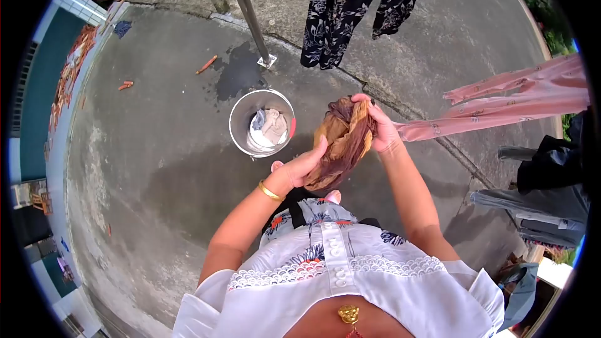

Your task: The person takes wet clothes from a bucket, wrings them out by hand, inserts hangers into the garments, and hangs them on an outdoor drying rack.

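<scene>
Between my two hands I hold a bunched brown and tan cloth [341, 144], thin and crumpled, in front of my body. My left hand [307, 166] grips its lower left side, thumb pointing up along the fabric. At the upper right edge, my right hand [379, 124] is closed on the same cloth, with some fingers hidden behind it. Just left of the cloth, a metal bucket [233, 126] stands on the concrete floor. Inside it lie pale and grey-blue pieces of fabric [269, 128].
A metal pole [247, 9] rises from the floor behind the bucket, beside a wet patch [240, 75]. Dark floral trousers [341, 12] hang ahead. Pink trousers [501, 103] and dark clothes [551, 166] hang to the right. Orange-brown pieces [206, 64] lie on the floor.
</scene>
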A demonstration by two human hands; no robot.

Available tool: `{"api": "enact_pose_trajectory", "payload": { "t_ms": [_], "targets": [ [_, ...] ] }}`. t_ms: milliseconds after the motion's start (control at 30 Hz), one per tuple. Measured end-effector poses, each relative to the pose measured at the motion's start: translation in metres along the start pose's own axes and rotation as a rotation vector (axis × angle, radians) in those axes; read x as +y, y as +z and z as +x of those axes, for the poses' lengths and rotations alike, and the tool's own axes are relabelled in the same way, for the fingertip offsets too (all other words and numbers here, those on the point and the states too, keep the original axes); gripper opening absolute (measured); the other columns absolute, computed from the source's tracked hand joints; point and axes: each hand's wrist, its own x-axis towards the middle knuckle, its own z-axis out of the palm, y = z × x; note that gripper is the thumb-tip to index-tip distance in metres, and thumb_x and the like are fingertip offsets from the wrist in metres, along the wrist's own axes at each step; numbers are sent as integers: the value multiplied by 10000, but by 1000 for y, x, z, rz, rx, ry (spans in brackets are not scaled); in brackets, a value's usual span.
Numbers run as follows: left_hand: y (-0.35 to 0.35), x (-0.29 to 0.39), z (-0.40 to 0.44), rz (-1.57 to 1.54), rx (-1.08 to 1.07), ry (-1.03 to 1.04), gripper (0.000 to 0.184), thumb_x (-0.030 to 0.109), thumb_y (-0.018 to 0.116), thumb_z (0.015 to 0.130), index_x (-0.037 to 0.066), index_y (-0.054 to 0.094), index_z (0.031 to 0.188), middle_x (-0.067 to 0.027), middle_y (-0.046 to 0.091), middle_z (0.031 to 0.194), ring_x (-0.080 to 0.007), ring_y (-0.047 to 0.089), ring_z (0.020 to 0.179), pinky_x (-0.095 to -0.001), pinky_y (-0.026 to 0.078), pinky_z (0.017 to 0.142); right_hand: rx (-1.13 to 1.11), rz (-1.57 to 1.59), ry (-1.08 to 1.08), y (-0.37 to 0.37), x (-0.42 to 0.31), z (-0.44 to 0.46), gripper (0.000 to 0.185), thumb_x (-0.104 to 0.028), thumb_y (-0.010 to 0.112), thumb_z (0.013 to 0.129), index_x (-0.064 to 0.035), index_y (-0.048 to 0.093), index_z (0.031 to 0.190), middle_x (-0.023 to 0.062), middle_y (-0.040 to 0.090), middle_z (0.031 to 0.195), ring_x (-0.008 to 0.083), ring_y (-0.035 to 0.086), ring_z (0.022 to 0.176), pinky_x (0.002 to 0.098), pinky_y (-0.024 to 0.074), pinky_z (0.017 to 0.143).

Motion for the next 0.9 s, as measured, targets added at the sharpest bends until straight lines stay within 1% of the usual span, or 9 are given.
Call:
{"api": "enact_pose_trajectory", "payload": {
  "t_ms": [67,167,267,367,500,633,700,800,900],
  "targets": [
    [2,2,8,71,60,63,678,545,319,837,50,267,1297,-93,382,1277,-180,408,1141,-328,347,952,-1,-243,-80,20,-36,-25,220,-229,520,845,-41,508,958,20,558,896,100,538,849,254,434,780],
    [23,29,14,359,178,443,619,485,362,865,20,320,1272,-100,410,1254,-172,426,1117,-304,319,954,-34,-717,-296,46,-74,-71,255,-225,528,835,-15,580,969,41,548,1006,111,532,869,246,406,788],
    [66,71,9,283,72,670,341,219,508,859,3,476,1121,-50,559,1048,-117,520,962,-271,371,882,-23,-867,-322,61,-104,-123,296,-240,540,827,-7,594,1002,58,528,1086,129,523,898,259,372,832],
    [100,88,14,445,-30,666,308,151,499,851,0,478,1119,-49,566,1033,-109,530,935,-259,382,861,5,-729,-410,48,-116,-154,304,-225,544,825,-10,585,1036,77,519,1115,128,532,880,266,393,813],
    [138,89,31,433,-257,572,330,160,567,761,11,529,1053,-57,590,1004,-157,532,955,-309,379,877,92,-511,-789,75,-142,-177,155,-113,526,840,-14,548,957,42,557,950,85,548,793,212,446,675],
    [160,64,49,291,-268,502,183,142,601,736,59,571,897,-28,599,909,-145,540,906,-305,401,843,-16,-730,-846,111,-156,-207,109,-109,496,862,-19,540,904,0,539,874,69,493,816,206,393,742],
    [172,64,56,126,-186,726,155,126,596,724,71,562,865,-33,594,899,-168,543,902,-326,414,844,-15,-1077,-971,123,-172,-230,148,-109,468,875,0,551,930,15,546,898,89,493,856,224,376,791],
    [196,80,50,-58,-160,1016,198,115,580,710,71,564,903,-40,581,952,-185,538,923,-335,409,863,68,-1126,-1114,149,-186,-265,172,-100,462,877,0,535,996,11,545,893,86,488,854,223,372,788],
    [202,99,42,63,-155,1253,242,103,571,721,66,566,960,-60,563,1043,-167,524,952,-324,404,863,132,-1099,-1062,161,-198,-301,282,-82,468,870,1,431,1137,3,533,843,46,474,784,184,372,734]
  ]
}}
